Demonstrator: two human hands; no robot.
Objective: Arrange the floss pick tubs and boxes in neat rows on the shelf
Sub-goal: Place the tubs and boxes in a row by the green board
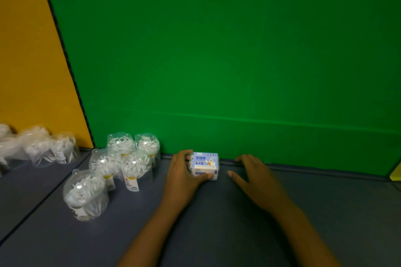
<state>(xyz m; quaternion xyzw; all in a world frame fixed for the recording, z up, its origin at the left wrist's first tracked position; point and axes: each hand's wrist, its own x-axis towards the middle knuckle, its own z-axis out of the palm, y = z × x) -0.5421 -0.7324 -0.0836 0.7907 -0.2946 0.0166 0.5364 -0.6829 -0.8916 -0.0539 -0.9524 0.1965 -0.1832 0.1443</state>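
My left hand (183, 171) grips the small blue-and-white floss pick box (205, 166) at the far wall, right of the clear plastic tubs (130, 158); my right hand (249, 174) rests open nearby. I should square it flush.

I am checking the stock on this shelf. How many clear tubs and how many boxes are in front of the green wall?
Clear tubs in front of the green wall: 5
Boxes: 1, held by the left hand
Total: 6
More blurred tubs stand at far left, uncounted.
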